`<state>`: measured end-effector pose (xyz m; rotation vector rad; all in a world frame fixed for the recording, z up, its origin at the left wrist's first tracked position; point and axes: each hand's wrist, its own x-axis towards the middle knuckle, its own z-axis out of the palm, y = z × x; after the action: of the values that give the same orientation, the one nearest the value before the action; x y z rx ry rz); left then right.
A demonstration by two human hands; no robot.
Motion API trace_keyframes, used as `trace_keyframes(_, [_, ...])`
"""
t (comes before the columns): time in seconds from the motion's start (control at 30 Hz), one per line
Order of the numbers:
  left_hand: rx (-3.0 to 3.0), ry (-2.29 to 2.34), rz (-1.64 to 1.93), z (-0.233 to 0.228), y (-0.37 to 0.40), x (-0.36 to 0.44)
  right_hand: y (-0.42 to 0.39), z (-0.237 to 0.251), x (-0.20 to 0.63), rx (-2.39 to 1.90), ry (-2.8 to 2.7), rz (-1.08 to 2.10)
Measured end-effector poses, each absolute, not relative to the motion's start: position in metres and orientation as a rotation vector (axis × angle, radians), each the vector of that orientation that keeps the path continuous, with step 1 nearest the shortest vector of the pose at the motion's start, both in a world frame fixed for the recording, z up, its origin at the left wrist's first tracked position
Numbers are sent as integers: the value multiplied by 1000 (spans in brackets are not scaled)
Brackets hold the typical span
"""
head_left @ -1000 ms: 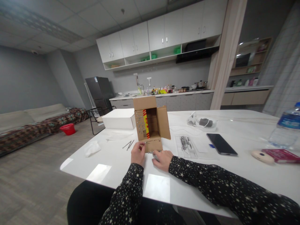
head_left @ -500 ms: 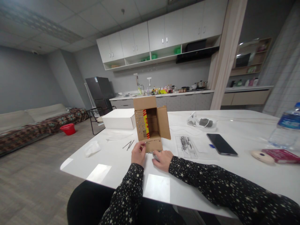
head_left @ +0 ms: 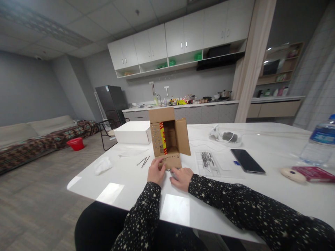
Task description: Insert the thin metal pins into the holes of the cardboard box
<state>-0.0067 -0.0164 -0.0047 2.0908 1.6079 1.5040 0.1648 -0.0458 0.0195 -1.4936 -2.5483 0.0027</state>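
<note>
Left hand [head_left: 156, 174] fingers curled on cardboard box [head_left: 169, 139] flap, right hand [head_left: 181, 177] flat, grip unclear

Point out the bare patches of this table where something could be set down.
Free: the white table left of the left hand, below the crumpled white tissue; also the near edge. Crowded: around the open brown cardboard box, right hand, clear plastic sheet and black phone.

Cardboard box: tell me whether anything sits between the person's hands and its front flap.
Nothing visible does. The left hand already rests against the lowered front flap of the cardboard box. The right hand lies on the white table just before that flap. The thin metal pins lie off to the left, apart.
</note>
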Motion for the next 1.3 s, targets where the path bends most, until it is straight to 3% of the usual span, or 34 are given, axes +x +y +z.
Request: trace_keyframes(1.3, [2231,1941,777,21,-39,14,-46,20,164,-1470,-2545,-11])
